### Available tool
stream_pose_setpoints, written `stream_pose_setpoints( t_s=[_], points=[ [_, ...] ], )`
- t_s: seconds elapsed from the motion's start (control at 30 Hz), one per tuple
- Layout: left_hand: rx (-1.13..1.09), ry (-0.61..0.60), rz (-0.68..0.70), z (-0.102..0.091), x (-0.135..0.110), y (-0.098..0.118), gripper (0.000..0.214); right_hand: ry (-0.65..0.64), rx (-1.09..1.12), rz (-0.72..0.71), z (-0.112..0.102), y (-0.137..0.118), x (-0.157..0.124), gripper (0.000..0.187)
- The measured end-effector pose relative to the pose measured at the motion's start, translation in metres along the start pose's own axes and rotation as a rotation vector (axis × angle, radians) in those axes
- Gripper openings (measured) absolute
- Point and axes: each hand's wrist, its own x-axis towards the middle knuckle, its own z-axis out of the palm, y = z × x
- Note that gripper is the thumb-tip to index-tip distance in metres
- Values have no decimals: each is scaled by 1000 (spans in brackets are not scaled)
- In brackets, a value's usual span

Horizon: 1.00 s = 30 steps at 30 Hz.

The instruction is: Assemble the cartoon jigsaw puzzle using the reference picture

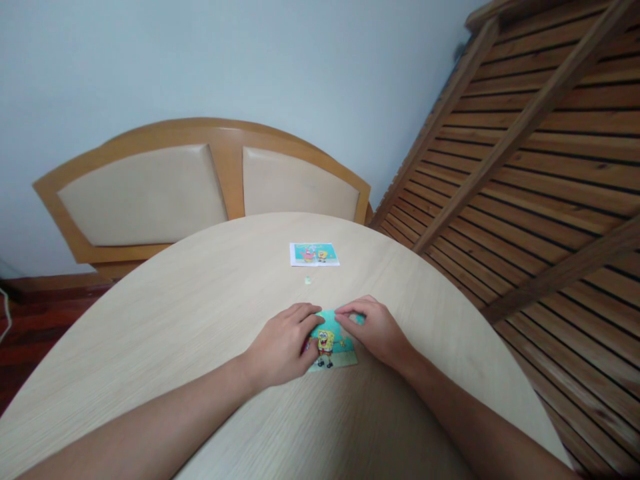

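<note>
A small picture of a yellow cartoon sponge on teal (326, 341), which looks like a jigsaw puzzle, lies flat near the middle of the table. My left hand (286, 341) rests over its left side, thumb and bent fingers apart, hiding that part. At the upper right edge, my right hand (375, 331) has thumb and forefinger pinched close together. Whatever sits between those fingertips is too small to make out. Farther off on the tabletop is a tiny pale green piece (308, 281).
Behind the small piece lies a white-bordered card (315, 255) with a pink and a yellow cartoon figure. The round wooden table (200, 293) has a padded chair back (150, 193) at its far edge. Slatted wood (540, 160) rises on the right.
</note>
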Motion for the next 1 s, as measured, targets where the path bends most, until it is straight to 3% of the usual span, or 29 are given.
stream_pose_setpoints(
  t_s=[0.13,0.3,0.67,1.0],
  points=[
    [24,-35,38,-5,0,4,40,36,-82,8,-21,13,2,15],
    [63,-89,58,-10,1,6,46,-21,-127,166,-42,34,-1,18],
    [140,-163,81,-17,6,12,43,-197,-215,211,-45,21,-9,33],
    [85,-97,78,-7,2,2,44,-231,-253,254,-50,18,-11,32]
  ],
)
